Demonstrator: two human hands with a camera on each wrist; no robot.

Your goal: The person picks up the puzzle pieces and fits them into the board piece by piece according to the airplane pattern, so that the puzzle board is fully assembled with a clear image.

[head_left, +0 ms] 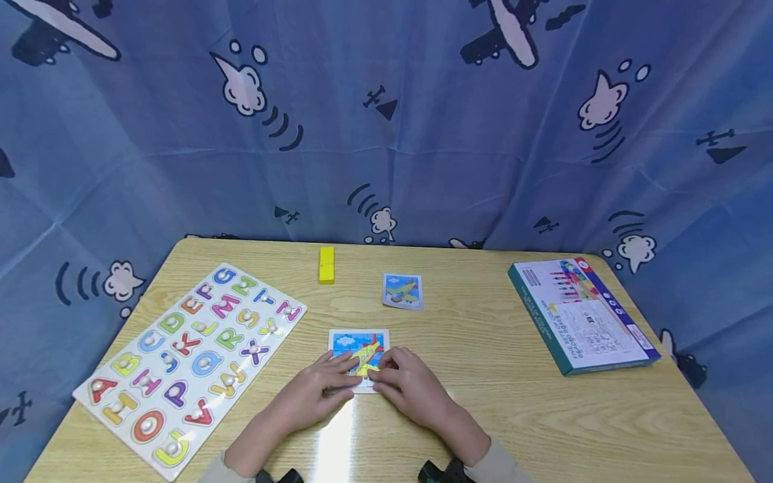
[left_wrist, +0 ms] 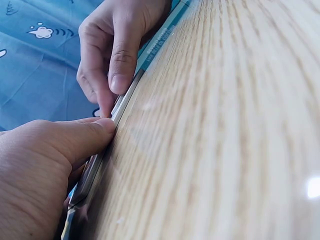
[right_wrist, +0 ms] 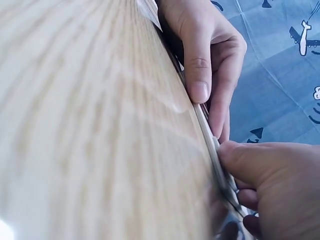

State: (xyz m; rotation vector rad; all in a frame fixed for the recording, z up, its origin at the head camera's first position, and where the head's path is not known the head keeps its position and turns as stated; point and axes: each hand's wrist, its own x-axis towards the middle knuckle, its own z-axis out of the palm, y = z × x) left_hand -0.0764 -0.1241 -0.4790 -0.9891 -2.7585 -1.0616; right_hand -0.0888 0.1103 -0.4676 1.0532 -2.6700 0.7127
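Observation:
In the head view, a small square jigsaw puzzle with a yellow plane on blue sky lies on the table in a white-edged frame. My left hand rests across its left side, fingers fairly straight. On the lower right side, my right hand has its fingers curled, thumb and index at a puzzle piece that is mostly covered. Edge-on in the left wrist view, the puzzle frame lies flat, with the left thumb along its near edge. Both hands also meet at the frame in the right wrist view.
A matching plane picture card lies behind the puzzle, and a yellow block stands farther back. To the left is an alphabet peg board. A boxed set lies at the right. A blue curtain hangs behind the table.

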